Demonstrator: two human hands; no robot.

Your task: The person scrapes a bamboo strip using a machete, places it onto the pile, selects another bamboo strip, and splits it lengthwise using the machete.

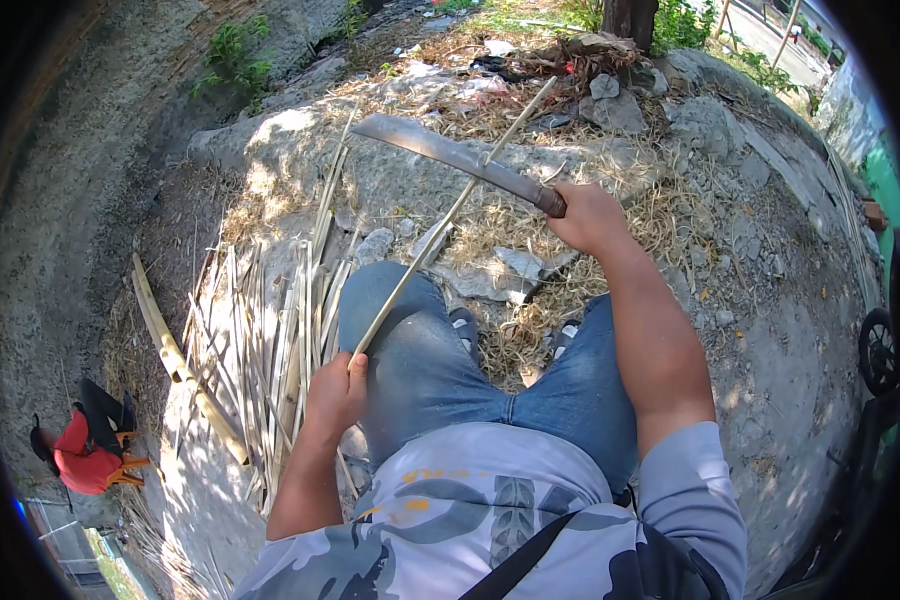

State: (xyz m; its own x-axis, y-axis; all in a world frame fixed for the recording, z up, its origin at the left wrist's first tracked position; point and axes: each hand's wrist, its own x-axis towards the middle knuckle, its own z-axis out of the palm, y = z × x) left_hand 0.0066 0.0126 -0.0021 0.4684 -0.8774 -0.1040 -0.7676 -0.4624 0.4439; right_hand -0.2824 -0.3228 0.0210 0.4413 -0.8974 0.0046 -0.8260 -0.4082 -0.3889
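Observation:
My left hand (338, 392) is closed round the near end of a long, thin bamboo strip (425, 253), resting by my left thigh. The strip slants up and away to the right, past the far side of my knees. My right hand (587, 217) grips the dark handle of a machete (430, 147). Its broad steel blade points left and crosses the strip toward the strip's far part; blade and strip look to be touching there.
Many split bamboo strips (288, 340) lie in a pile left of my leg, beside a thicker bamboo pole (175, 360). Curly shavings (660, 235) and stone pieces (375, 245) cover the ground ahead. A person in red (82, 455) sits at the far left. A black wheel (878, 352) stands right.

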